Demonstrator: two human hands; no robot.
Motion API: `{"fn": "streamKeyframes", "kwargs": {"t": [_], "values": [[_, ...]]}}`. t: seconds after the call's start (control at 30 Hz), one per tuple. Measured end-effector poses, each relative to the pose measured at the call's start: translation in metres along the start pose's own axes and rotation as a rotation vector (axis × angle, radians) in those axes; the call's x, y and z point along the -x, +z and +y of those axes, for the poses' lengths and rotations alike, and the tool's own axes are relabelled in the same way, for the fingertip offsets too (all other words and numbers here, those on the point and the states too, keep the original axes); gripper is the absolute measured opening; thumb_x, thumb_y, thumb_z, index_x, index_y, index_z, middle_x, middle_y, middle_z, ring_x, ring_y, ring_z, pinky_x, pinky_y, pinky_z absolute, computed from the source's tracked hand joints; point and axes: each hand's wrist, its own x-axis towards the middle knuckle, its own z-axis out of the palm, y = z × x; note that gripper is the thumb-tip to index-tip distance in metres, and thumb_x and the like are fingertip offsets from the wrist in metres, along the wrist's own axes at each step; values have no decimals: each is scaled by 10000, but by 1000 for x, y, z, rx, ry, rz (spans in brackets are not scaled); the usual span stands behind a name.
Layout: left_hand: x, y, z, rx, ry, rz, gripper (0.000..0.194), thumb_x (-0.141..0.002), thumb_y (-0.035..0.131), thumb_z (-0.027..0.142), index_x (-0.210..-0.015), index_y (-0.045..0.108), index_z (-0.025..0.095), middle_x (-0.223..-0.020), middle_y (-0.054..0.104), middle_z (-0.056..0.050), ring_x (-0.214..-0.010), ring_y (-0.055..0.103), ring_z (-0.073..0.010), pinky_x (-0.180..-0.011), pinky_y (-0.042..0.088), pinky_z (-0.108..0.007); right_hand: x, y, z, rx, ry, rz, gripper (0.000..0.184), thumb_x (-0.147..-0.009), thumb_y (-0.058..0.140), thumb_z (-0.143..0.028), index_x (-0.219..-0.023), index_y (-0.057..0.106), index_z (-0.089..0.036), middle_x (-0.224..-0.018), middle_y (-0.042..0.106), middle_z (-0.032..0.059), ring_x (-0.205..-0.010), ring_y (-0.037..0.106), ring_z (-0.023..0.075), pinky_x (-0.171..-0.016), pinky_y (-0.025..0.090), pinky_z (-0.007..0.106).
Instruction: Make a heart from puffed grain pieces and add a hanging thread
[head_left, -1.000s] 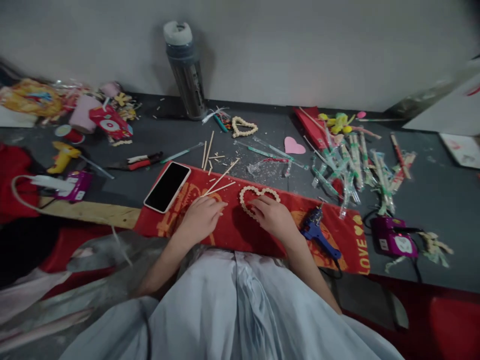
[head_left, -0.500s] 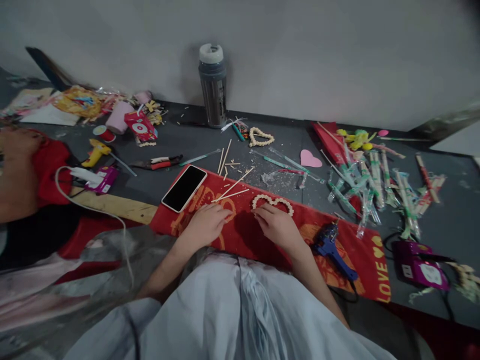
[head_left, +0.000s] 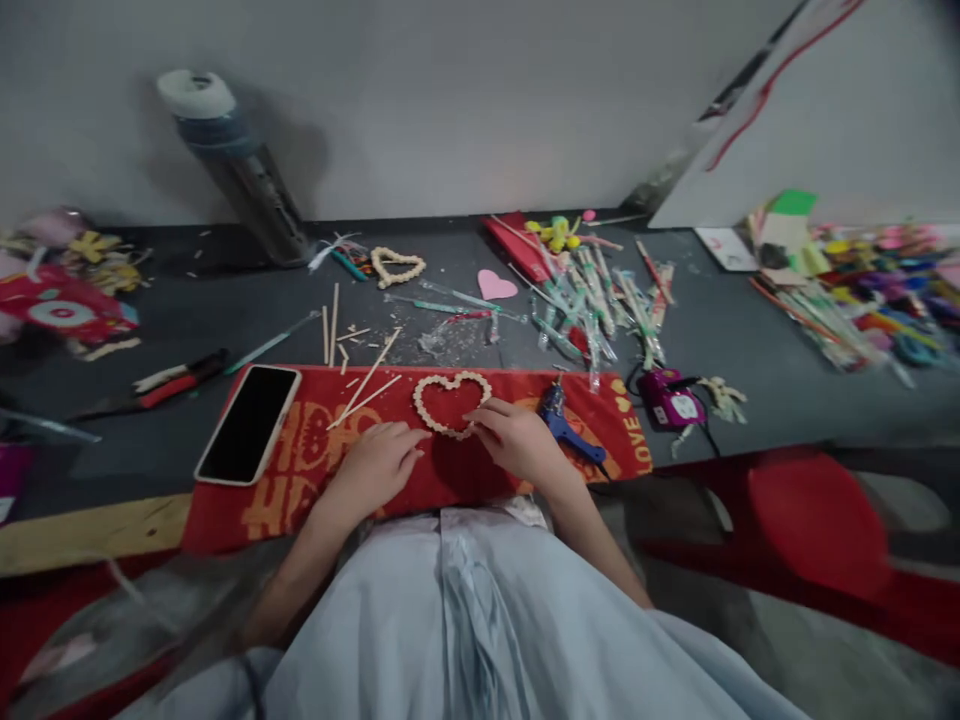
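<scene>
A heart made of small pale beads (head_left: 418,400) lies on a red printed cloth (head_left: 300,455) in front of me. My right hand (head_left: 516,442) rests at the heart's lower right edge, its fingertips pinched on the beads. My left hand (head_left: 377,466) lies on the cloth just left of the heart's point. Its fingers are curled together and their tips almost touch the beads; I cannot make out what they hold, if anything. Two thin wooden sticks (head_left: 367,385) lie crossed on the cloth to the left of the heart.
A phone (head_left: 250,422) lies face up at the cloth's left end and a blue glue gun (head_left: 568,432) right of my right hand. Behind are a second bead heart (head_left: 397,265), a pink paper heart (head_left: 496,286), a bottle (head_left: 232,165), wrapped chopsticks (head_left: 592,300), pliers (head_left: 161,380), a red stool (head_left: 817,515).
The view has swung to the right. My right hand slid from the middle of the heart to its lower right edge. My left hand stayed beside the heart.
</scene>
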Motion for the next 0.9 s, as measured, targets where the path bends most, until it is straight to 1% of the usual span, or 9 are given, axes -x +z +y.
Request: {"fn": "streamKeyframes", "kwargs": {"t": [0.1,0.2,0.27,0.33,0.43,0.5,0.6,0.73,0.9], "values": [[-12,6,4,20,104,2,358,-1015,541,122,-1281,772,187,-1089,790,-114,-1119,745,-279,-1029,583,-427,13,-6,6,13,62,16,233,-1007,631,-109,-1170,788,-166,-1084,804,115,-954,782,216,-787,572,280],[-21,15,4,67,196,31,361,-1025,524,172,-1295,762,192,-1196,797,-118,-1157,746,-275,-1053,585,-432,25,-12,10,36,103,21,220,-1008,639,-114,-1160,790,-165,-1048,798,114,-936,772,207,-769,558,273],[-26,19,3,84,236,29,360,-1034,501,222,-1273,769,191,-1232,797,-118,-1164,748,-284,-1051,592,-452,32,-16,12,41,123,38,206,-1011,644,-121,-1151,789,-163,-1050,796,113,-945,767,204,-775,552,272],[-30,20,4,88,259,19,375,-1043,476,269,-1245,780,182,-1225,804,-123,-1149,754,-288,-1039,600,-458,38,-19,16,41,139,65,201,-1019,636,-130,-1149,787,-158,-1044,794,110,-944,762,201,-773,542,270],[-35,17,9,81,275,18,406,-1044,450,305,-1220,793,178,-1198,813,-129,-1109,765,-286,-1007,614,-448,49,-26,23,57,189,110,198,-1022,625,-139,-1128,791,-165,-1004,787,97,-899,749,187,-718,510,260],[-38,14,14,73,280,21,423,-1047,435,322,-1203,803,183,-1132,823,-120,-1061,773,-283,-980,619,-439,55,-31,28,74,236,128,193,-1018,627,-146,-1115,791,-176,-1005,786,91,-871,740,182,-693,496,261],[-45,9,20,67,302,31,441,-1052,423,339,-1192,813,187,-1027,829,-98,-982,781,-270,-938,620,-416,63,-38,36,72,285,145,210,-1024,611,-149,-1138,783,-189,-1088,795,100,-909,748,191,-735,522,272],[-57,4,26,64,364,72,444,-1059,424,353,-1159,824,190,-1037,838,-88,-954,787,-251,-891,620,-371,69,-42,44,47,302,185,242,-1038,585,-155,-1183,774,-194,-1190,795,114,-994,762,198,-796,556,277],[-71,-1,35,54,414,124,461,-1076,412,383,-1135,833,206,-1043,845,-89,-942,794,-247,-880,626,-358,72,-42,51,46,332,200,248,-1041,576,-160,-1179,778,-200,-1163,802,99,-975,764,188,-778,551,267]]}}
